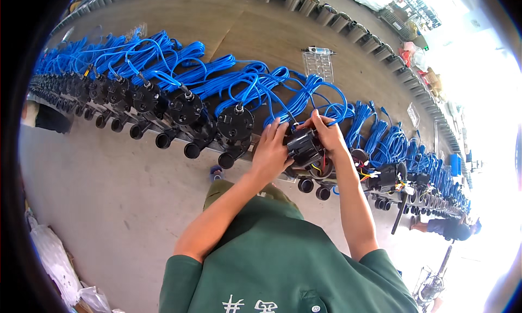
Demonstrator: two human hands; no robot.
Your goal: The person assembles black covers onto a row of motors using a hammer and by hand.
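Note:
Between my two hands is a black round pump cover point(303, 148), tilted on its side, with a blue cable running from it. My left hand point(270, 151) closes around its left side. My right hand point(328, 135) grips it from the top right, fingers near the cable end. Under the cover, red and yellow wires lead to an open housing point(325, 170). Just left of my left hand stands a closed black pump point(235, 123) with a cable out of its top. Coiled blue cable point(307, 98) lies behind my hands.
A long row of black pumps point(185, 109) lines the table's near edge on the left. To the right, another black unit point(387, 177) shows loose wires. Metal cylinders point(341, 22) line the far side. A pen point(319, 50) lies on the brown table point(239, 33). Another person point(450, 227) is at the far right.

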